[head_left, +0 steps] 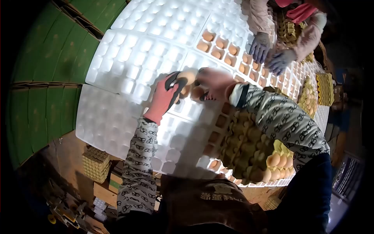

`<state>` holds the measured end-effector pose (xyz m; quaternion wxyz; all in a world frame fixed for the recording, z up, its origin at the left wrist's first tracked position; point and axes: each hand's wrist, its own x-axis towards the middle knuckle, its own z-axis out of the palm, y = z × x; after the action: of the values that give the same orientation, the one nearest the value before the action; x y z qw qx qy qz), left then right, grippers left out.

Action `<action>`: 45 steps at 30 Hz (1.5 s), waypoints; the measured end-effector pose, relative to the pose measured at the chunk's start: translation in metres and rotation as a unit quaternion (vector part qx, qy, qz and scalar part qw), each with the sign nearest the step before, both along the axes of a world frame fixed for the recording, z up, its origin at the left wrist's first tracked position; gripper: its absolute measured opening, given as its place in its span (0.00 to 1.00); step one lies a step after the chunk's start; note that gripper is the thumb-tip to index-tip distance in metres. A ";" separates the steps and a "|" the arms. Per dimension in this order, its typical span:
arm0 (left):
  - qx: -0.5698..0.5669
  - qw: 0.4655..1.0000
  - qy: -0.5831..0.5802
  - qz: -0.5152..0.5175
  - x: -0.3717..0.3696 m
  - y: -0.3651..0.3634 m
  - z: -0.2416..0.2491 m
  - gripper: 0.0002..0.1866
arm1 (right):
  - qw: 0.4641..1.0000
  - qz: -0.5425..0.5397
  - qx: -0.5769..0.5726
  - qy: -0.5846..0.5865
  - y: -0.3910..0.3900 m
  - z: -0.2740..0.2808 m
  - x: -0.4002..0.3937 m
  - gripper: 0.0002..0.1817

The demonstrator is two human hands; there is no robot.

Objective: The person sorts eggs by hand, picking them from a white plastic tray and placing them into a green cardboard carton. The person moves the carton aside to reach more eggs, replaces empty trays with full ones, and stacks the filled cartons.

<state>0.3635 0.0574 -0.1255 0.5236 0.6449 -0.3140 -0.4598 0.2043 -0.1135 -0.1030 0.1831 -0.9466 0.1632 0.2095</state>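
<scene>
My left hand (165,95), in a pink glove with dark fingertips, is closed around a pale brown egg (188,77) above the white foam egg trays (130,72). Another egg (185,91) sits just below that one, beside the same fingers. Close by on the right, my right hand (218,84) is gloved too and partly smeared by motion. Its fingers curl about a darker egg (197,93); their exact grip is hard to make out. Below my right forearm, a stack of yellowish pulp egg trays (241,144) carries several eggs (277,160) at its near end.
Across the table, another person's gloved hands (281,61) hover by foam cells filled with eggs (219,43). Green cartons (37,121) line the left side. More pulp trays (95,163) stand low at the left, and another stack (324,89) is at the far right.
</scene>
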 end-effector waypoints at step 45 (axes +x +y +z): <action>-0.084 0.865 -0.305 -0.389 -0.215 0.066 0.205 0.26 | 0.982 -0.127 -0.125 -0.063 0.179 0.198 -0.321 0.28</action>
<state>0.1489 0.1232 0.0793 0.2327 0.5319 -0.7210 -0.3783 -0.1166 0.0660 0.0945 0.0980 -0.9449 0.2950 0.1024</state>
